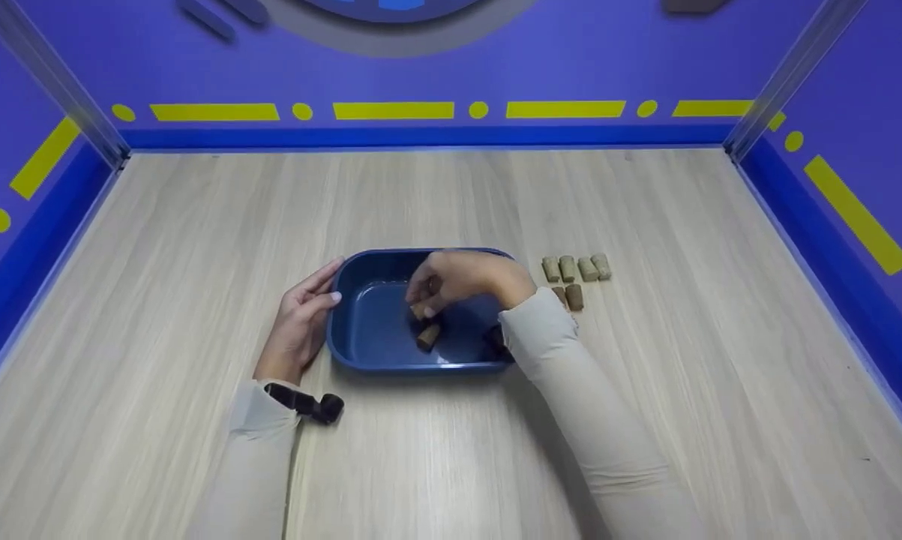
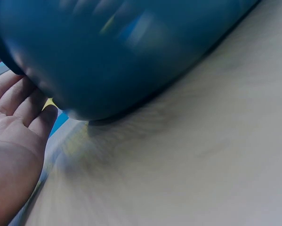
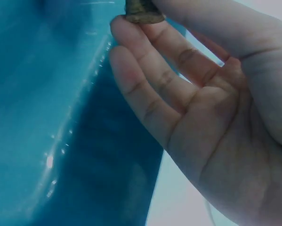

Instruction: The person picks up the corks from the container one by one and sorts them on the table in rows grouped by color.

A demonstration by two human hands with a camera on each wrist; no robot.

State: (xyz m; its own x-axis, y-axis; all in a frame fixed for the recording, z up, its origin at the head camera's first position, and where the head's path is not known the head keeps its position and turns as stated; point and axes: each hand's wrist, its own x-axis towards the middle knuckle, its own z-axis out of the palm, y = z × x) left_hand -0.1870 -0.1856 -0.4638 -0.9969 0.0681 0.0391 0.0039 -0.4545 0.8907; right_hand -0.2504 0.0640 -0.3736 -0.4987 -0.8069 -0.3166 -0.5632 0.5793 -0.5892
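A blue rectangular tub [image 1: 346,352] stands on the table. At its left end my left hand [image 1: 298,330] grips it, thumb at the rim and fingers along the outer wall. My right hand [image 1: 458,281] is inside the tub and pinches a brown cork [image 1: 419,309] between thumb and fingers. In the right wrist view the end of that cork [image 3: 145,18] shows at the top edge, with the other fingers stretched beside it. A second brown cork [image 1: 428,337] lies on the tub floor just below. Something dark [image 1: 495,340] lies near the right end, partly hidden by the sleeve.
Right of the tub, several pale corks [image 1: 567,268] stand or lie in a row on the table [image 1: 436,450]. Two brown corks [image 1: 574,297] are just in front of them, one partly behind the right sleeve. Purple panels [image 1: 421,82] enclose the back and sides.
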